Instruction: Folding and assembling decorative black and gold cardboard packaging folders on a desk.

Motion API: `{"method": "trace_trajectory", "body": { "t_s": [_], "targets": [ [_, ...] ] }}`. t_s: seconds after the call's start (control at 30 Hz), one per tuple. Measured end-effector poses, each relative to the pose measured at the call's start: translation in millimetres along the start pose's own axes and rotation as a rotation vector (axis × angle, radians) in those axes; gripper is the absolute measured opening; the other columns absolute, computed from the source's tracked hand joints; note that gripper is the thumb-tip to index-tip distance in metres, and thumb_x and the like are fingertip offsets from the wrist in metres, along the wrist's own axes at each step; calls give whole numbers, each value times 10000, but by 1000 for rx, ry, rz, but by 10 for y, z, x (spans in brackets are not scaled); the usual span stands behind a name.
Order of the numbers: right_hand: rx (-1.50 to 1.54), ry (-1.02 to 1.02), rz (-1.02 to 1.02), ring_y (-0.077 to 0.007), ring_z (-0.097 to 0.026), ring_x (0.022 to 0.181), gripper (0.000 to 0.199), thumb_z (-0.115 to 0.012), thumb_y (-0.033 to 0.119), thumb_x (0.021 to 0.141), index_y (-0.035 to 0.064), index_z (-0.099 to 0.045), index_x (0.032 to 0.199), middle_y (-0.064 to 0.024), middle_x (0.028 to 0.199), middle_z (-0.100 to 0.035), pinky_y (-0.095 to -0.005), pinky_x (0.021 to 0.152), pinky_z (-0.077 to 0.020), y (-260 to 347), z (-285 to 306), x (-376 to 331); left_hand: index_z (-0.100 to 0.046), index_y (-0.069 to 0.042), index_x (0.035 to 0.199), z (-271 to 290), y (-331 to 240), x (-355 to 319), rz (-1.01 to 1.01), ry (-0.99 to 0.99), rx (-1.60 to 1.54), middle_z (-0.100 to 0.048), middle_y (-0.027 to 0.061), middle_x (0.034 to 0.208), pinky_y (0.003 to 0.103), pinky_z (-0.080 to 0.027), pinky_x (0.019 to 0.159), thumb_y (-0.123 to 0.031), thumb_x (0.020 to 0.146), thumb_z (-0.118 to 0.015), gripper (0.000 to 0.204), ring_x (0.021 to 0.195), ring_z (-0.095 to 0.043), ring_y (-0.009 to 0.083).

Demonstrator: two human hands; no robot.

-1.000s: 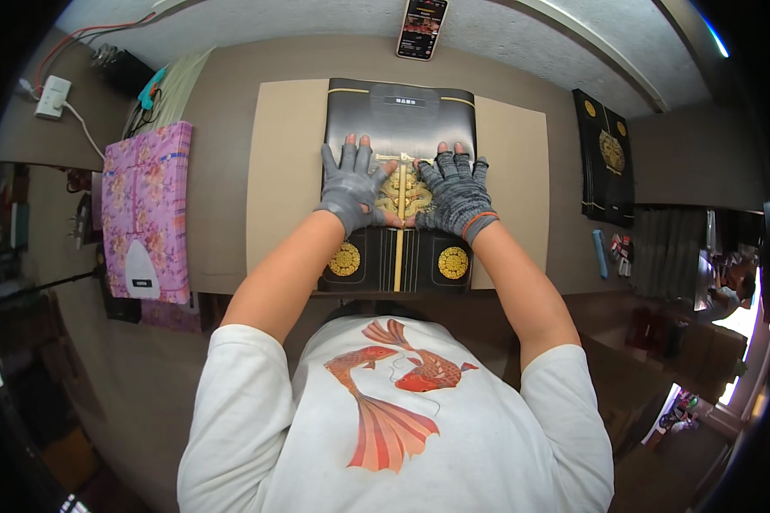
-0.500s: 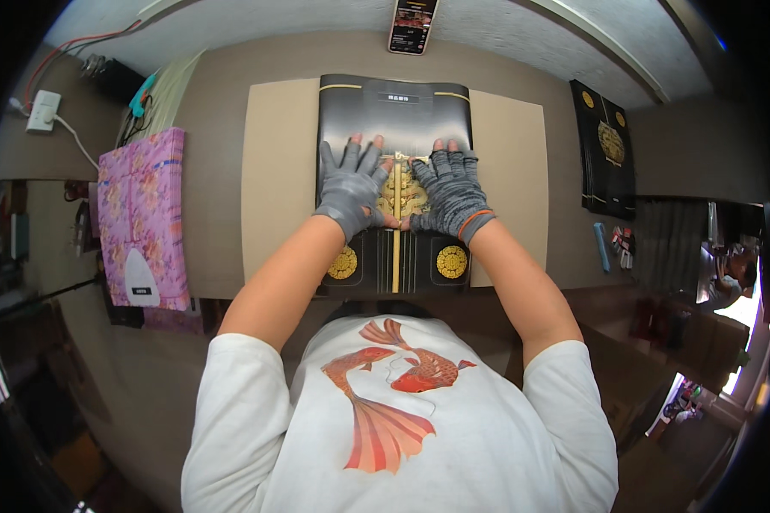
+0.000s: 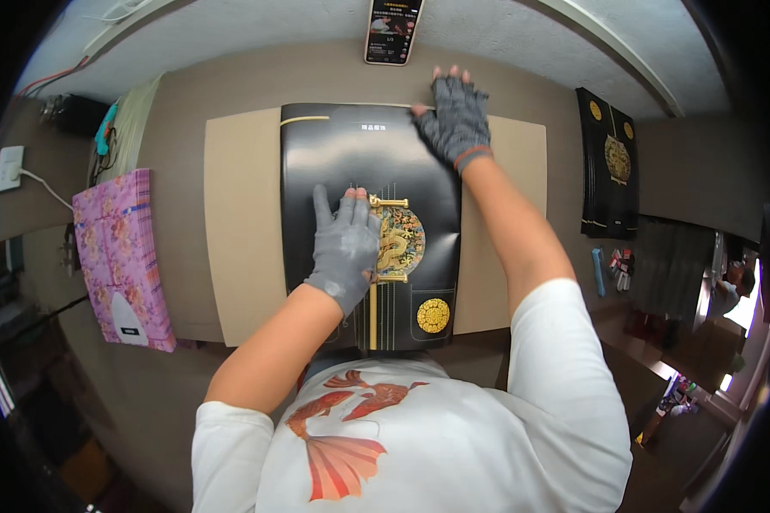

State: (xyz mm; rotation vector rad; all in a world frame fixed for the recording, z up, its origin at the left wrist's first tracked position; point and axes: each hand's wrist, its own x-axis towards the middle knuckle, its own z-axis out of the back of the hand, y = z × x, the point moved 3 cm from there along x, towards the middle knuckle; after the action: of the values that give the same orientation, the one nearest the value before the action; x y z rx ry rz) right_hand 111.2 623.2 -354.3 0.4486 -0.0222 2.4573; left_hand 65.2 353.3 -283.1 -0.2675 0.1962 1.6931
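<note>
Both of our hands are lying on the black sheet (image 3: 351, 162), fingers spread flat and closed on nothing. We are pressing the left hand (image 3: 344, 248) palm down near the middle of the black sheet, its fingertips just left of the gold emblem (image 3: 398, 239) printed there. We are reaching the right hand (image 3: 455, 120) out to the sheet's far right corner, fingers pointing away from us and overlapping its top edge. Both hands are wearing grey fingerless gloves.

The black sheet is lying flat on a tan cardboard board (image 3: 239, 231), which is sticking out to its left and right and is resting on the brown surface (image 3: 180, 120). A small gold round seal (image 3: 433, 315) is showing near the sheet's near right corner. Beyond the sheet's far edge a phone (image 3: 393, 30) is lying with its screen lit. Well to the left of the sheet a pink flowered stack (image 3: 120, 256) is resting, and well to the right a second black piece with gold print (image 3: 612, 171) is lying on the surface.
</note>
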Motion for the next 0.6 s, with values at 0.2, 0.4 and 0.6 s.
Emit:
{"method": "trace_trajectory", "body": {
  "t_s": [0.2,0.4,0.6],
  "targets": [
    [-74,109,-148,-357,-266,1476,773,-457,610,925,122,-357,1517,-199,1575,-317,-569,1173,-192,-152,-65,371,-524,26,1287,81,13,19,12,-8,-52,-449,215,1478,710,-89,1146,-484,510,-888,998,1404,-400,322],
    [-72,434,203,-418,-350,1397,862,-634,594,807,58,-417,1447,-226,1498,-385,-571,1088,-317,763,890,-1456,-524,-15,1308,61,104,45,18,48,16,-433,160,1514,687,-81,1157,-564,548,-855,995,1431,-379,239],
    [311,425,461,-389,-420,1353,684,-631,528,834,66,-554,1332,-232,1399,-497,-534,1119,-312,1128,1326,-3059,-480,1,1391,46,233,-11,-10,-10,-27,-432,132,1523,680,-59,1161,-601,521,-850,1121,1431,-381,230]
  ]
}}
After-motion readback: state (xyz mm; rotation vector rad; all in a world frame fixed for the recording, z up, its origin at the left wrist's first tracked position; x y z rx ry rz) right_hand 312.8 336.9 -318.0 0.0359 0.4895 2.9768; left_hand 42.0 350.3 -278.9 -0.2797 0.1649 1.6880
